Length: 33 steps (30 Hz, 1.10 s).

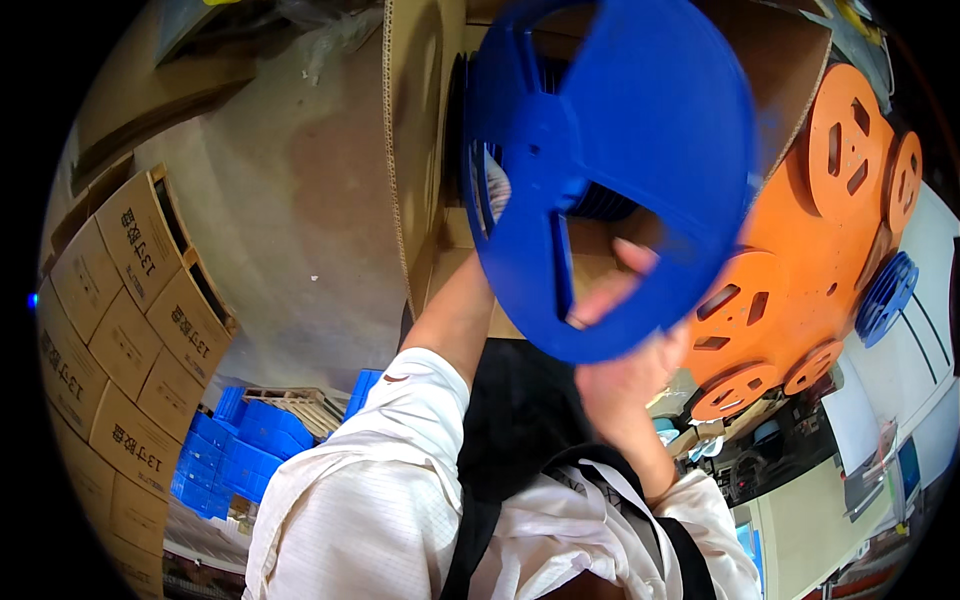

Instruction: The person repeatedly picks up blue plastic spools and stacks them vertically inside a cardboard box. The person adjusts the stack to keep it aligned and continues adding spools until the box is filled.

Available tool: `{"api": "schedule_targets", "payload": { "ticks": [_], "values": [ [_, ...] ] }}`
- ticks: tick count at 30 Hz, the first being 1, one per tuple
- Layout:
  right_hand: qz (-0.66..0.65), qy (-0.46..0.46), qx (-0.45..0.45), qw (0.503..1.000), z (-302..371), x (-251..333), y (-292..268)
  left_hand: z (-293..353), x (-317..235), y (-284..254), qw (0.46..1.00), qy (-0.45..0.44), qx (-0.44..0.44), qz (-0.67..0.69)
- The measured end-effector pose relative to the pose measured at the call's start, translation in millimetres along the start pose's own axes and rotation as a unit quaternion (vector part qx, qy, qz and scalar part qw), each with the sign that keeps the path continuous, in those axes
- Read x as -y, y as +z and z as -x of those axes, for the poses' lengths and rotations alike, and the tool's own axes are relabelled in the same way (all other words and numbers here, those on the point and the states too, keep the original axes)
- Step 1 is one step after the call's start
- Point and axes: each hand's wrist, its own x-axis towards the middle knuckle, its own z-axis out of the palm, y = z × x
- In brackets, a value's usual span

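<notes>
A large blue plastic reel (650, 130) with wide cut-outs is tilted over an open cardboard box (425, 150). My right hand (635, 375) grips the reel's lower rim, its fingers showing, slightly blurred, in the lower cut-out. Behind the reel's left side, my left hand (497, 188) reaches into the box; only a bit of it shows through a cut-out and its fingers are hidden. More dark blue reels (605, 203) stand in the box, partly seen through the openings.
To the right is an orange fixture (790, 250) bearing several round slotted orange discs (845, 140). A small stack of blue reels (887, 298) sits beyond it, by a white surface (925, 310). Stacked cartons (120, 330) and blue bins (245, 450) stand on the left.
</notes>
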Motion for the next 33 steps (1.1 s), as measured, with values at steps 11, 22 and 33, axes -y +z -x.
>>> {"api": "schedule_targets", "payload": {
  "ticks": [11,22,33],
  "values": [
    [0.362,-0.034,0.221,0.905,-43.8,-125.5,-19.8,134.1,13.8,-91.2,0.977,0.180,0.115,0.016],
    [0.267,-0.038,0.299,0.915,-51.9,-95.6,43.3,100.5,43.4,-84.2,0.951,0.134,0.162,0.227],
    [0.030,0.015,0.050,0.998,-82.8,-50.4,33.7,30.6,54.2,-48.8,0.995,0.078,0.053,-0.026]
  ]
}}
